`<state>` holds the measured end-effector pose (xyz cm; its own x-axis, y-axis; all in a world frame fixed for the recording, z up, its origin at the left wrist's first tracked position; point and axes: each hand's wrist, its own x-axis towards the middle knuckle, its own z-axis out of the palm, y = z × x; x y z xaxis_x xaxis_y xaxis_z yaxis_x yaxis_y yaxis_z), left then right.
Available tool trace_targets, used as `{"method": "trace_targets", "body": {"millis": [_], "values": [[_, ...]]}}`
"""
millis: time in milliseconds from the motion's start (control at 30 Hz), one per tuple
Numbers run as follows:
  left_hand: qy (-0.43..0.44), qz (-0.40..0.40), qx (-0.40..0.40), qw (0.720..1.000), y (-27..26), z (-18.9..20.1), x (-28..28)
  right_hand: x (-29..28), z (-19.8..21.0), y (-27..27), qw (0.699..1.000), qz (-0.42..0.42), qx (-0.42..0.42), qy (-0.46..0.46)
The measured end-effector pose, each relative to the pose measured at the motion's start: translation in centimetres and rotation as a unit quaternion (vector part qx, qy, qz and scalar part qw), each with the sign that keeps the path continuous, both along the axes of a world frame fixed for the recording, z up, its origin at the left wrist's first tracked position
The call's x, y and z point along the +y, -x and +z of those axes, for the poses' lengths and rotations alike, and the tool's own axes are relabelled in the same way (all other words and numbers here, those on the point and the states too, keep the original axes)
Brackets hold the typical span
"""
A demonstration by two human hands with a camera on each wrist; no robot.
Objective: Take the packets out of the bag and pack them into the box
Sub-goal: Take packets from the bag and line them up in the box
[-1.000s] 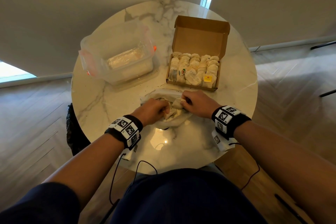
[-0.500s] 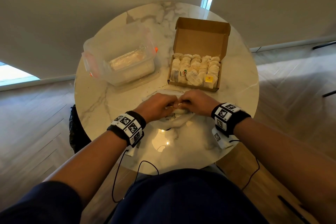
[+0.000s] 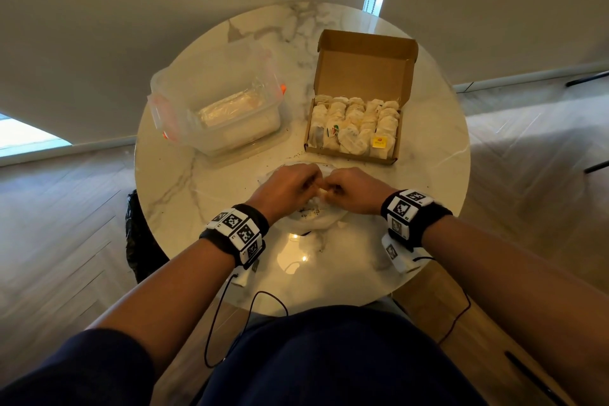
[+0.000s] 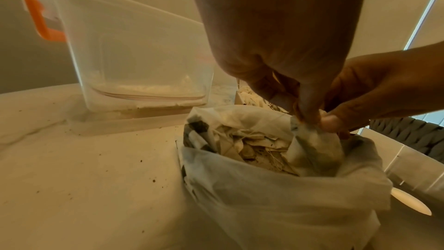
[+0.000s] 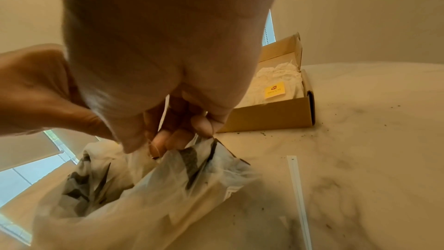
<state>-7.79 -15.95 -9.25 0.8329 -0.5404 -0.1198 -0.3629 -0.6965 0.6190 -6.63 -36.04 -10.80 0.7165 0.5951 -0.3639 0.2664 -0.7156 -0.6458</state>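
From my head, I look down at a round table. My left hand and my right hand meet over the bag, which lies right in front of me. Both hands have curled fingers, and something small and pale shows between them. The box sits just past my hands, a bit to the right, so my right hand is nearer to it. Its lid stands open at the far side. Rows of packets nearly fill it. One has a yellow tag and one has a red and green tag; I cannot read either from here. A clear tub sits to the left.

From my left wrist, my finger and thumb pinch the top of one packet. It hangs straight down, long way up and down, just inside the bag's open mouth. My right hand's fingers touch the same top. More packets and loose strings lie lower in the bag.

From my right wrist, my fingers are curled at the bag's top edge. What they pinch I cannot tell from here. The box is up and to the right of them. The yellow tag has a red mark and small writing, too small to read. I think the next move is to lift the packet up and out, then carry it forward to the box.
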Motion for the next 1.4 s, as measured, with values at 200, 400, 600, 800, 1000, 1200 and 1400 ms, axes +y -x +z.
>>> {"method": "trace_targets", "body": {"millis": [200,400,600,800,1000,1200,1400], "values": [[0.004,-0.011,0.019,1.000,0.2,-0.6,1.0,-1.1,-0.9,-0.4,0.997,-0.071,-0.027,-0.027],[0.039,-0.003,-0.014,0.999,0.4,-0.9,0.8,-1.1,-0.8,-0.5,0.995,-0.075,0.002,-0.064],[0.076,0.020,-0.034,0.996,0.2,-0.8,0.4,-0.4,-0.5,-0.4,0.994,-0.069,-0.008,-0.084],[0.077,0.040,-0.007,0.996,0.0,-0.6,0.6,-0.7,0.0,-0.6,0.989,-0.090,-0.028,-0.110],[0.019,0.024,0.067,0.997,0.1,-1.3,0.8,-1.8,0.5,-1.0,0.987,-0.107,-0.034,-0.114],[0.010,0.011,0.049,0.999,0.3,-1.5,-0.4,-2.7,0.5,-0.4,0.979,-0.157,-0.046,-0.118],[-0.023,0.007,0.033,0.999,0.0,-1.6,0.1,-3.7,0.9,-0.4,0.974,-0.189,-0.075,-0.098]]}}
